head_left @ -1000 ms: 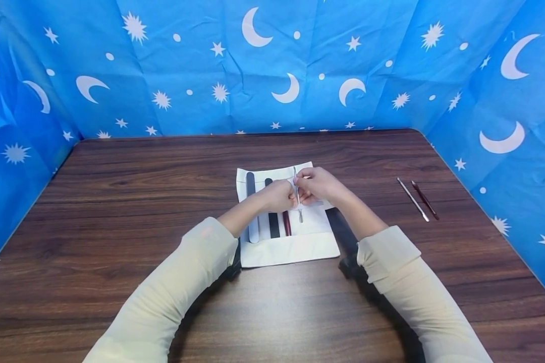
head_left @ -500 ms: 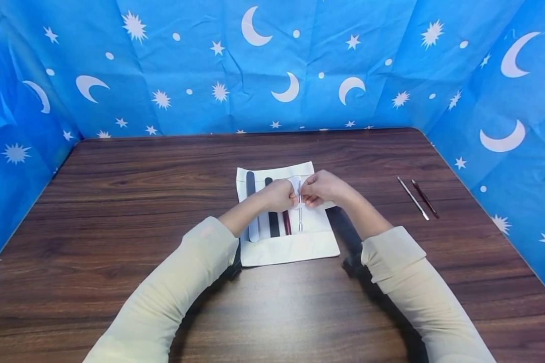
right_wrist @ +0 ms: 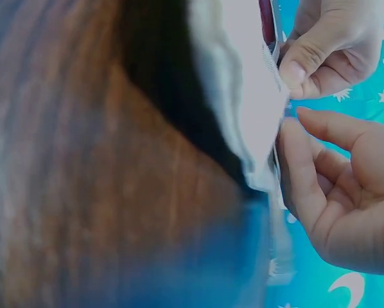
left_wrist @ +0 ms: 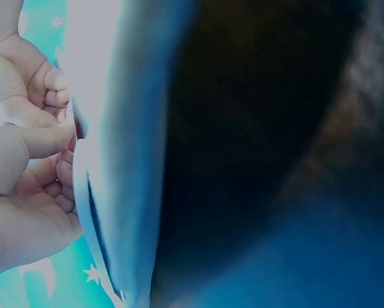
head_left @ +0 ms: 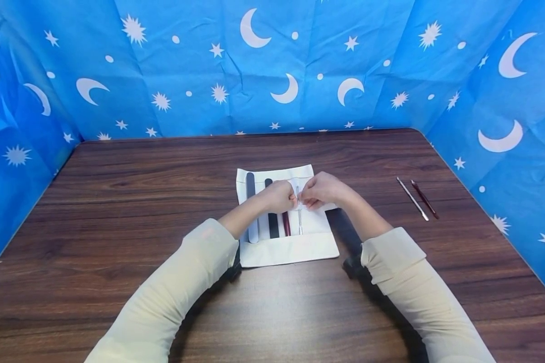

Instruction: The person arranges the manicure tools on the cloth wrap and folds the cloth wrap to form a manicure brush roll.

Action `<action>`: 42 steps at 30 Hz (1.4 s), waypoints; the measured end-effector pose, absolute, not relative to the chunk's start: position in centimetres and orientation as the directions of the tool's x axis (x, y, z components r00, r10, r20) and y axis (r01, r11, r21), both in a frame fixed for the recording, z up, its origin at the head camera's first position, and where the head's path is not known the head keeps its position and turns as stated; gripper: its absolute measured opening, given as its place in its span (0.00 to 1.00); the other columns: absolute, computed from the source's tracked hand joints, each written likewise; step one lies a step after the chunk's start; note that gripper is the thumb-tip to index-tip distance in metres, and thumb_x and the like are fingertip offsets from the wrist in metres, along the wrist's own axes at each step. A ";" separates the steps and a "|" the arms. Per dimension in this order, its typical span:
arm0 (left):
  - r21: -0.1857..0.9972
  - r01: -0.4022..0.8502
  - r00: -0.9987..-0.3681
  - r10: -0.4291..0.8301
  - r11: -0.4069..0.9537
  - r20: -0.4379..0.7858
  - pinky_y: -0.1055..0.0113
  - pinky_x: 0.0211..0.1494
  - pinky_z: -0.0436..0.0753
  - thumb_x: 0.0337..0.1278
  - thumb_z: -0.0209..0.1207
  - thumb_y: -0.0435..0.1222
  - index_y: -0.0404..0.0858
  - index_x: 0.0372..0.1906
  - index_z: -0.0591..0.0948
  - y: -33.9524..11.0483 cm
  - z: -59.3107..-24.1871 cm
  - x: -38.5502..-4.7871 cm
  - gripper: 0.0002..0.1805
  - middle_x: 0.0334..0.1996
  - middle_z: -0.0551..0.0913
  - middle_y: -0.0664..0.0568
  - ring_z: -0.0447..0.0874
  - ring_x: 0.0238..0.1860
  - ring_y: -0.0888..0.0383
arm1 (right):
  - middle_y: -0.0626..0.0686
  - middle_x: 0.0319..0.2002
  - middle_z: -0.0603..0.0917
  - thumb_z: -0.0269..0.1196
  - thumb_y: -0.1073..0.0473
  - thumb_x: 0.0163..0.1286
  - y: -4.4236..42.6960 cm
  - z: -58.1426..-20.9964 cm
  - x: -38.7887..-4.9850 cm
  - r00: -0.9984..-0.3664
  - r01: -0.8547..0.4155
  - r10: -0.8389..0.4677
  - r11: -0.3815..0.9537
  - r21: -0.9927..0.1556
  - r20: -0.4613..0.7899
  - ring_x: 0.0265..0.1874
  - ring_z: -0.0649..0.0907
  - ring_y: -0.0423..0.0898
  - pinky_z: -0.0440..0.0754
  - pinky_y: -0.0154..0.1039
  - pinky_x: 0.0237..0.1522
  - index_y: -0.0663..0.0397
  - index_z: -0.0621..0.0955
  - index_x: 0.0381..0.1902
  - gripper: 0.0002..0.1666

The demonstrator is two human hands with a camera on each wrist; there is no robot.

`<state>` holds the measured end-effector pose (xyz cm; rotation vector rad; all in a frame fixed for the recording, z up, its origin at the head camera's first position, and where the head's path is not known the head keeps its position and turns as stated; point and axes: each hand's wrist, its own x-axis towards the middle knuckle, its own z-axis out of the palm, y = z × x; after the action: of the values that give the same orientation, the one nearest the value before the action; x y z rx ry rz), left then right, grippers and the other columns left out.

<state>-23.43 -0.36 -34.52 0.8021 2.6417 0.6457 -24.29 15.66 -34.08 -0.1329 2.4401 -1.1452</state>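
A white cloth tool case (head_left: pixel 290 249) lies unfolded on the table. My left hand (head_left: pixel 279 195) pinches a strip of its cloth near the middle, thumb pressed against the fabric in the right wrist view. Beside it, my right hand (head_left: pixel 322 190) pinches a thin silver cuticle pusher (head_left: pixel 300 219) by its upper part. The pusher stands lengthwise over the case, its lower end by the bottom pocket edge. A grey nail file (head_left: pixel 253 227), a black file (head_left: pixel 273 225) and a dark red tool (head_left: pixel 286 225) sit to its left, partly covered by my left hand and forearm.
Another silver tool (head_left: pixel 412 198) and a second dark red tool (head_left: pixel 424 200) lie side by side on the wooden table (head_left: pixel 163 166), well to the right. A blue star-and-moon cloth (head_left: pixel 200 60) hangs behind the table and along both sides.
My right hand has brought the silver cuticle pusher down towards the bottom pocket, and it now stands straighter. My left hand has stayed in place on the case.
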 end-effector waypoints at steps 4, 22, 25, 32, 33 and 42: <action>0.488 0.461 -0.800 0.585 0.741 -0.134 0.74 0.21 0.60 0.51 0.53 0.26 0.44 0.06 0.61 -0.2 -34.6 -23.4 0.24 0.06 0.57 0.59 0.57 0.11 0.65 | 0.55 0.24 0.82 0.60 0.59 0.64 17.3 -32.7 -24.2 -0.961 0.066 -0.151 0.689 -0.722 -0.233 0.22 0.82 0.42 0.81 0.37 0.31 0.69 0.81 0.37 0.14; 0.442 0.437 -0.830 0.540 0.784 -0.137 0.74 0.17 0.60 0.55 0.54 0.29 0.43 0.07 0.63 1.3 -35.2 -23.0 0.24 0.05 0.59 0.59 0.56 0.09 0.65 | 0.58 0.30 0.82 0.54 0.55 0.68 32.5 -31.2 -22.1 -0.976 0.179 0.218 0.757 -0.629 -0.015 0.22 0.81 0.40 0.79 0.35 0.26 0.70 0.79 0.43 0.20; 0.431 0.432 -0.832 0.535 0.792 -0.149 0.73 0.18 0.61 0.56 0.53 0.30 0.44 0.07 0.62 1.3 -35.3 -23.0 0.24 0.05 0.58 0.59 0.57 0.09 0.65 | 0.55 0.26 0.81 0.55 0.56 0.66 34.0 -32.1 -22.2 -0.970 0.223 0.240 0.792 -0.568 -0.045 0.21 0.80 0.41 0.75 0.35 0.24 0.69 0.79 0.41 0.18; 0.430 0.449 -0.818 0.554 0.783 -0.155 0.71 0.22 0.64 0.58 0.50 0.29 0.43 0.07 0.63 1.4 -35.2 -23.0 0.24 0.06 0.59 0.59 0.59 0.11 0.64 | 0.54 0.22 0.81 0.58 0.62 0.62 35.1 -33.6 -22.5 -0.977 0.211 0.174 0.834 -0.510 -0.120 0.19 0.80 0.41 0.78 0.37 0.24 0.73 0.79 0.38 0.14; 0.432 0.451 -0.816 0.556 0.781 -0.155 0.71 0.23 0.64 0.58 0.50 0.29 0.43 0.07 0.62 1.4 -35.2 -23.0 0.24 0.06 0.58 0.58 0.59 0.11 0.63 | 0.53 0.21 0.81 0.59 0.63 0.62 35.1 -33.7 -22.5 -0.979 0.204 0.165 0.843 -0.497 -0.123 0.19 0.80 0.41 0.78 0.37 0.23 0.73 0.79 0.38 0.14; 0.448 0.450 -0.813 0.562 0.773 -0.154 0.71 0.22 0.64 0.59 0.49 0.28 0.43 0.08 0.63 1.4 -35.1 -22.9 0.24 0.07 0.59 0.58 0.60 0.12 0.63 | 0.46 0.15 0.77 0.62 0.64 0.57 35.0 -34.4 -22.5 -0.982 0.178 0.133 0.883 -0.434 -0.133 0.18 0.76 0.44 0.71 0.36 0.22 0.70 0.80 0.31 0.10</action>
<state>-22.91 1.38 -35.10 0.7848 2.6880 0.5763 -22.54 35.05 -34.36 0.2442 2.9513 -0.6943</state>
